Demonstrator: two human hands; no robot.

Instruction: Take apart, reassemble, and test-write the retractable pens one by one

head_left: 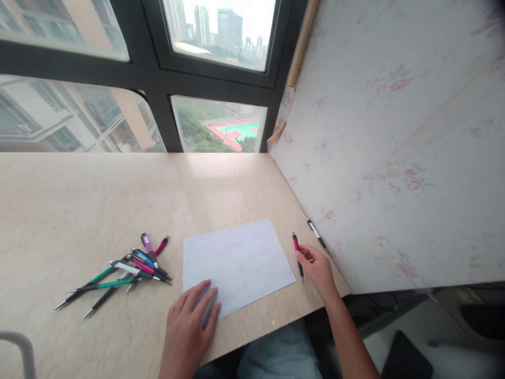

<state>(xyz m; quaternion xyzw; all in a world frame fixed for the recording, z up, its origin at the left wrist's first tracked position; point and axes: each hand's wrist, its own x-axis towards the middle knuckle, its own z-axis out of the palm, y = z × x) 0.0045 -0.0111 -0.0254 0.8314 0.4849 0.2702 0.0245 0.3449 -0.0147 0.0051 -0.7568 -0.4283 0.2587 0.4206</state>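
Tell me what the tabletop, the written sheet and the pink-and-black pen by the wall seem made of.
Tabletop: probably stone or stone-look laminate, polished; beige mottling and reflected window light suggest it. Sheet: likely paper, matte; it looks thin and flat, with handwriting. Pen: seemingly plastic, smooth, from its even pink colour; the black lower part could be rubber.

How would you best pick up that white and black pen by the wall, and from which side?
Probably pinch the white and black pen mid-barrel, from above and the side facing the paper. It lies along the foot of the wall, which crowds its other side. The right hand is nearest but holds a pink pen.
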